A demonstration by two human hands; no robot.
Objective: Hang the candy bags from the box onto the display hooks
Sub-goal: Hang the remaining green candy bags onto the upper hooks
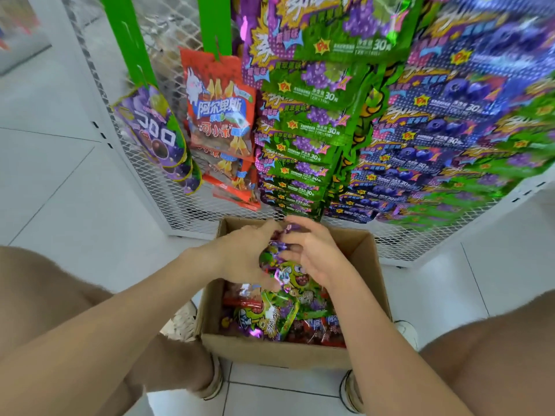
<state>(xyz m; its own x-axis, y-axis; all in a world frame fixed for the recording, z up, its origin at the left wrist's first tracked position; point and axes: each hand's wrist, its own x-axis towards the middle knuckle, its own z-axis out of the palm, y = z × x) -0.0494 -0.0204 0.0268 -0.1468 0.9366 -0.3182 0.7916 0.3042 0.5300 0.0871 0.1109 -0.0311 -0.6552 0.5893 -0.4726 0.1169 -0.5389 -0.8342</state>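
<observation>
Dozens of hung bags at 12 o'clock; box at 6 holds plenty. Grips of left hand and right hand hold one green bag.

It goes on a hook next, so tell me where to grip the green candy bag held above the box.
Pinch the green candy bag by its top edge, from above: left hand and right hand hold it with that edge uppermost.

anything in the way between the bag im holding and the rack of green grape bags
Nothing visible. The left hand and right hand grip the candy bag above the box, with only open air up to the green hanging bags. The hooks are hidden behind those.
</observation>
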